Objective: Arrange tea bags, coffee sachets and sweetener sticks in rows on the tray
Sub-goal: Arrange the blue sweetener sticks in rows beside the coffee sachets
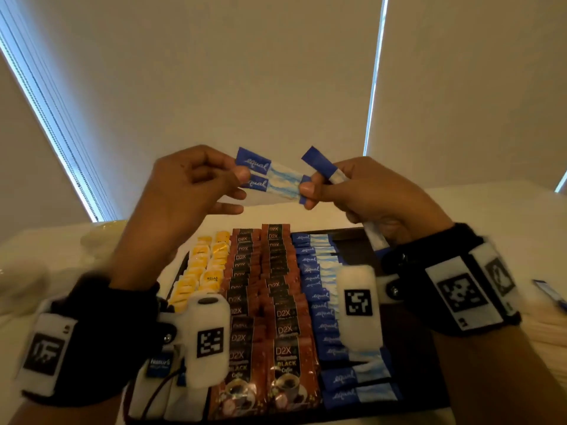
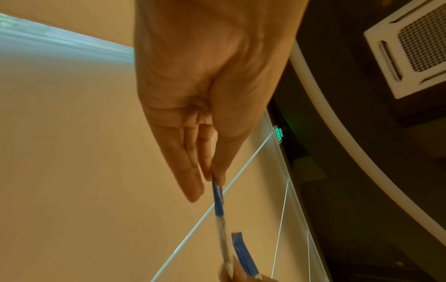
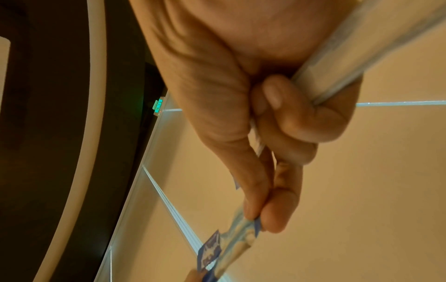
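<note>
Both hands are raised above the dark tray (image 1: 408,348). My left hand (image 1: 196,185) pinches the blue ends of two blue-and-white sweetener sticks (image 1: 276,179); my right hand (image 1: 352,191) pinches their other ends. The right hand also grips further sweetener sticks (image 1: 325,167) in its curled fingers, one end poking out below the palm (image 1: 376,237). In the left wrist view thumb and fingers pinch a stick (image 2: 218,198). The right wrist view shows the pinched stick (image 3: 239,227) and a held stick (image 3: 362,55). On the tray lie rows of yellow tea bags (image 1: 202,268), brown coffee sachets (image 1: 267,302) and blue sweetener sticks (image 1: 322,296).
White tea bags with blue labels (image 1: 159,366) lie at the tray's near left corner. A loose blue stick (image 1: 549,292) lies on the white table to the right. Pale dishes (image 1: 98,237) stand at the far left. The tray's right strip is bare.
</note>
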The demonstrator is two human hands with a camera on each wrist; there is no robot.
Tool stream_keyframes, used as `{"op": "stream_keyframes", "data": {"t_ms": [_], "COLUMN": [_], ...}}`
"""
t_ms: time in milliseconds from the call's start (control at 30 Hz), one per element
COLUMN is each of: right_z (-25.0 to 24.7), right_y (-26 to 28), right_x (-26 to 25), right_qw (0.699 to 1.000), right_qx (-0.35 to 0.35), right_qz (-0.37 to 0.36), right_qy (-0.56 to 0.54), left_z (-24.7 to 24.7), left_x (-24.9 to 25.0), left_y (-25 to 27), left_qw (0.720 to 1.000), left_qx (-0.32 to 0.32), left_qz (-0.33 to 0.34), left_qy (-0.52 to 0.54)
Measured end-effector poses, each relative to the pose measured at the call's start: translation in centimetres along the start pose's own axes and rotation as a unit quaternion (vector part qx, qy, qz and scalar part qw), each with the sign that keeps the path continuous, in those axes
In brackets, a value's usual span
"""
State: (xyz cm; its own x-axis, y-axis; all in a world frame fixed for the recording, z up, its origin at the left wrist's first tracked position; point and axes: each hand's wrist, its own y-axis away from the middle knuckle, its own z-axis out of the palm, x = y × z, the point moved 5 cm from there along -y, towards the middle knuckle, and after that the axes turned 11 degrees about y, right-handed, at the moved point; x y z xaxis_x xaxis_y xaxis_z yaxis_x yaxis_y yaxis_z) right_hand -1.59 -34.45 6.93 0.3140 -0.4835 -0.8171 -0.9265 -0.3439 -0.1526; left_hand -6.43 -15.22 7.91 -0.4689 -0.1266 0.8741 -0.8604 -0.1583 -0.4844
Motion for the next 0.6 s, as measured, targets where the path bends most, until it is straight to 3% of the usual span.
{"op": "stream_keyframes", "data": {"t_ms": [233,467,600], "right_z": [-4.2,-2.1,-0.8], "right_y": [0.6,0.9,0.2], "right_x": [3.2,10.8,12.5], "right_qw": [0.995,0.952,0.928], "right_qx": [0.054,-0.09,-0.147], "right_qz": [0.058,0.202,0.235], "right_qy": [0.058,0.213,0.248], "left_z": [-3.4,-11.5,-13.9], "left_x": [2.3,-4.7,-8.1], "left_y": [1.9,3.3,4.0], "left_qw": [0.997,0.993,0.985], "left_qx": [0.022,0.113,0.151], "left_qz": [0.069,-0.027,-0.086], "left_qy": [-0.027,0.008,0.011]}}
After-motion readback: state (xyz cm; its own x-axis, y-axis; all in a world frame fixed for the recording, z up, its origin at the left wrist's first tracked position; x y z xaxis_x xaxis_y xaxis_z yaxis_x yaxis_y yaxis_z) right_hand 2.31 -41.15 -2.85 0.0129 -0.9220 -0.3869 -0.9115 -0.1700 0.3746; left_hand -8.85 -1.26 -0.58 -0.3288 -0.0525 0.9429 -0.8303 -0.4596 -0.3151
